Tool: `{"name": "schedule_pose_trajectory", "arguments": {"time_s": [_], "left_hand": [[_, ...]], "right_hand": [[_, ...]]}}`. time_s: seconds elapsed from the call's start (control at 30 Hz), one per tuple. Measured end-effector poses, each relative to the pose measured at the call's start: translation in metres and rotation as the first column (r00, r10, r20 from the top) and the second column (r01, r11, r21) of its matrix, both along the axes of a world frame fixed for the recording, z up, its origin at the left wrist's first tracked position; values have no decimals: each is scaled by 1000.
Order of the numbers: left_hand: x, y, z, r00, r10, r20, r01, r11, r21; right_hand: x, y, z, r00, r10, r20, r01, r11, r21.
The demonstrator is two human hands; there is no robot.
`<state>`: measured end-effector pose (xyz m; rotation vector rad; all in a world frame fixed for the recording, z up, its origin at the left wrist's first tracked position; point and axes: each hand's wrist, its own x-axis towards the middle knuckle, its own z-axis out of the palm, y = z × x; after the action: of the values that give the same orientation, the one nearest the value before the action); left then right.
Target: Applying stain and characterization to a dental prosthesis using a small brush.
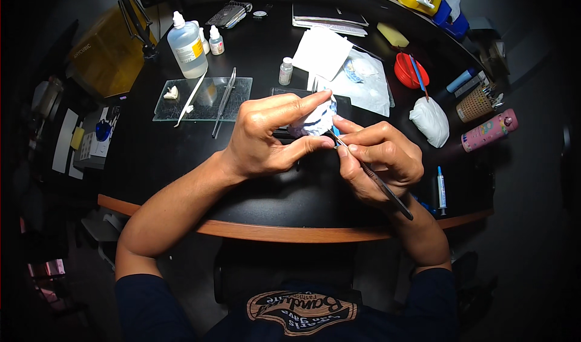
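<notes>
Over the middle of the desk, my left hand [266, 127] holds a white, uneven plaster-like dental cast [319, 123] between its thumb and fingers. My right hand [384, 154] pinches a slim dark-handled tool [387, 190], its tip against or very near the cast's right side. A bit of blue shows at that spot, and I cannot tell what it is. To the left lies a glass slab [243, 105] with a white spatula [193, 97], metal tweezers [226, 100] and a small off-white piece [172, 92]. Just beyond my hands stands a small vial [285, 71].
At the back left stand a large clear bottle [189, 48] and a dropper bottle [216, 41]. White paper [322, 52] lies beyond my hands. To the right are a red bowl [402, 78], a white bundle [430, 122], a pink bottle [490, 130] and a syringe [441, 190].
</notes>
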<state>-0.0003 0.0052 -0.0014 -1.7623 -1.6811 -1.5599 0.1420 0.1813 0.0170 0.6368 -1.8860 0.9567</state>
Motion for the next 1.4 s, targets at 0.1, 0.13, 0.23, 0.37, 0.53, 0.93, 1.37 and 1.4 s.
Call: {"name": "schedule_pose_trajectory", "arguments": {"time_s": [0.1,0.13,0.23,0.37,0.53,0.93,1.37,1.4], "left_hand": [[2,-1,1,1000,-7,30,7,1000,-13],[2,-1,1,1000,-6,30,7,1000,-13],[2,0,1,999,-7,35,8,1000,-25],[0,2,1,1000,-12,-1,12,1000,-3],[-1,1,3,1000,-16,-10,16,1000,-1],[-2,1,0,1000,-6,-21,6,1000,-16],[0,1,5,1000,-1,-14,0,1000,-12],[0,1,5,1000,3,-19,-3,1000,-12]], "right_hand": [[-1,0,1,1000,1,-1,-1,1000,12],[-1,1,1,1000,2,-1,-2,1000,12],[2,2,2,999,-27,24,26,999,24],[3,2,4,999,-32,29,31,999,32],[2,1,3,1000,-21,23,21,1000,10],[3,2,2,999,-25,47,23,999,27],[2,0,5,998,-15,56,14,1000,16],[2,0,6,998,-15,58,14,1000,24]]}}
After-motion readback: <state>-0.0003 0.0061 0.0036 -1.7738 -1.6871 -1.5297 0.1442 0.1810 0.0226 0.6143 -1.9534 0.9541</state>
